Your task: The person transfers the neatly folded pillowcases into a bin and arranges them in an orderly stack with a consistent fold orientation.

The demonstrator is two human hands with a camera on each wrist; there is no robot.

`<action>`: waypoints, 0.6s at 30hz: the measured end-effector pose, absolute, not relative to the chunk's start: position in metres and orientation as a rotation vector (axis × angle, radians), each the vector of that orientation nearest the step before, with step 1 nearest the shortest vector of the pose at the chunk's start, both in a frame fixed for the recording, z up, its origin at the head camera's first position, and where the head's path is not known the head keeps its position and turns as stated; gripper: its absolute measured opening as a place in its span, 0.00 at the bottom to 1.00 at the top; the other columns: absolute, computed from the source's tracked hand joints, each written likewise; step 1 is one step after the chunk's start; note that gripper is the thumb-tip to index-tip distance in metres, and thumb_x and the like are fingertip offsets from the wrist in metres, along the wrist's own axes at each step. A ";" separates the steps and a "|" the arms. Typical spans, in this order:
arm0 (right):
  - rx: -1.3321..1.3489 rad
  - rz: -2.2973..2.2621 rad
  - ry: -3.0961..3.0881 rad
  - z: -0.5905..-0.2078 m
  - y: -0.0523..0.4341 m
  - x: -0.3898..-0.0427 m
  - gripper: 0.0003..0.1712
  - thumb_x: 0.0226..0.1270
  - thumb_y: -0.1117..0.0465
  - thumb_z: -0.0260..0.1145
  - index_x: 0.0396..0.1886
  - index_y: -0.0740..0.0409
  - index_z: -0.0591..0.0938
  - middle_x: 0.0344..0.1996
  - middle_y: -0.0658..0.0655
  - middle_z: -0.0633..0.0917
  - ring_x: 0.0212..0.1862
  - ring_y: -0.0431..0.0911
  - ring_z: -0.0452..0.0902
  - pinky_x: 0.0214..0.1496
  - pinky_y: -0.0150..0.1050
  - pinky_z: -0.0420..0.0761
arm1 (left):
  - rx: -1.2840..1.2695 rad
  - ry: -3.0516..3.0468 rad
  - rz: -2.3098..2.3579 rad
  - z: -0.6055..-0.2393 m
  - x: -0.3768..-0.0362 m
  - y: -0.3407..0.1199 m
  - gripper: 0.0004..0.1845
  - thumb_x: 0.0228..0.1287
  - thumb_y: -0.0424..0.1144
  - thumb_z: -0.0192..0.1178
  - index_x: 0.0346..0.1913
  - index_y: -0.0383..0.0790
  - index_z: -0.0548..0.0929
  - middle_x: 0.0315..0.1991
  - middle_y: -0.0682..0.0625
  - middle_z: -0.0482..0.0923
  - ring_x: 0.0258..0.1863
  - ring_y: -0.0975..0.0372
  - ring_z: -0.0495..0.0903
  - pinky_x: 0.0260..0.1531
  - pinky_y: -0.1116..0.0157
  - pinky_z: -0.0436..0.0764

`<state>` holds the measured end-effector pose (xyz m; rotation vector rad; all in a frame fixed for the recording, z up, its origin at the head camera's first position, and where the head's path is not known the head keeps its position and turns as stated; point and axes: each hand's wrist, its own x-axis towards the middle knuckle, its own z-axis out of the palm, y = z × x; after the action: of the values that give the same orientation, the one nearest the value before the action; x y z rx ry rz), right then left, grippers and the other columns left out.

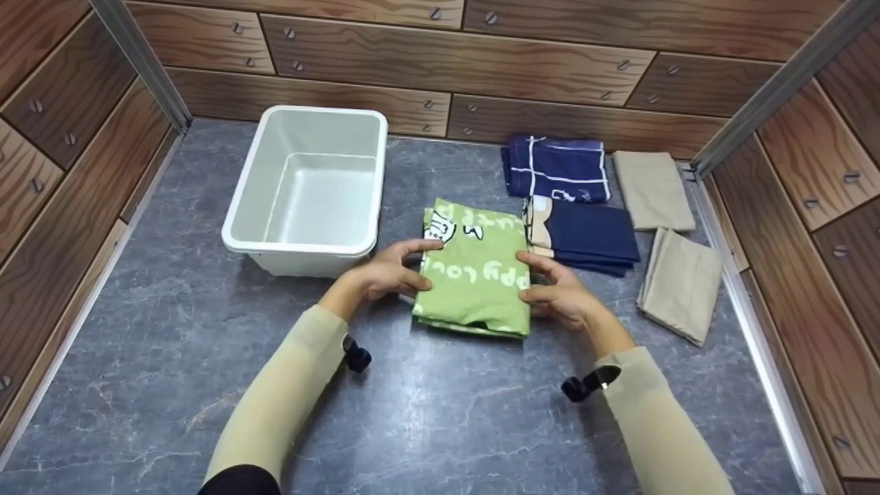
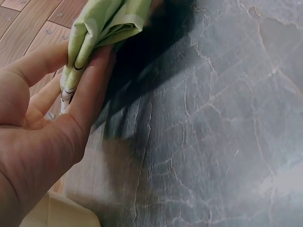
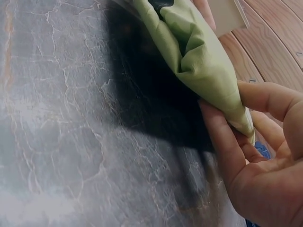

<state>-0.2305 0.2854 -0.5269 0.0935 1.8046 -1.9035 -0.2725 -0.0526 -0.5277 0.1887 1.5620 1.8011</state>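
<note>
Evidently pinched the folded green cloth (image 1: 474, 292) at its left edge with the left hand (image 1: 387, 271) and at its right with the right hand (image 1: 560, 294), apparently just above the table (image 1: 440, 419). Might have sagged in the middle and unfolded, being gripped only at the sides, with loose folds at the near edge. Could also have dragged the navy-and-beige cloth (image 1: 595, 232) just beside it, or bumped the white bin (image 1: 302, 247) with the left hand, so near its wall.

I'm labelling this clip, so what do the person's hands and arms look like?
Both hands are bare. Pale cream sleeves reach nearly to the wrists, with black fabric above the left one. A small black device is worn near each sleeve's end.
</note>
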 end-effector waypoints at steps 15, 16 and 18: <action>0.045 -1.944 1.777 -0.520 0.292 -0.226 0.51 0.56 0.80 0.66 0.78 0.54 0.59 0.66 0.61 0.64 0.48 0.51 0.82 0.46 0.48 0.87 | 0.294 1.562 1.792 -0.520 -0.268 -0.049 0.45 0.52 0.13 0.61 0.74 0.45 0.66 0.65 0.35 0.63 0.37 0.54 0.86 0.39 0.59 0.88; 0.037 -1.947 1.770 -0.519 0.292 -0.226 0.51 0.55 0.81 0.66 0.78 0.54 0.59 0.66 0.60 0.64 0.48 0.50 0.81 0.46 0.47 0.87 | 0.294 1.562 1.793 -0.519 -0.268 -0.049 0.45 0.52 0.13 0.61 0.74 0.45 0.66 0.64 0.36 0.63 0.36 0.54 0.86 0.38 0.59 0.88; 0.031 -1.959 1.749 -0.518 0.293 -0.225 0.52 0.55 0.81 0.65 0.79 0.54 0.58 0.66 0.60 0.64 0.47 0.50 0.81 0.45 0.45 0.88 | 0.294 1.551 1.802 -0.518 -0.267 -0.048 0.46 0.51 0.12 0.60 0.74 0.44 0.66 0.63 0.35 0.66 0.37 0.54 0.86 0.39 0.59 0.88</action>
<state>-0.2246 0.2927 -0.5183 0.0305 1.7485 -1.9590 -0.2672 -0.0481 -0.5182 0.2942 1.5511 1.8021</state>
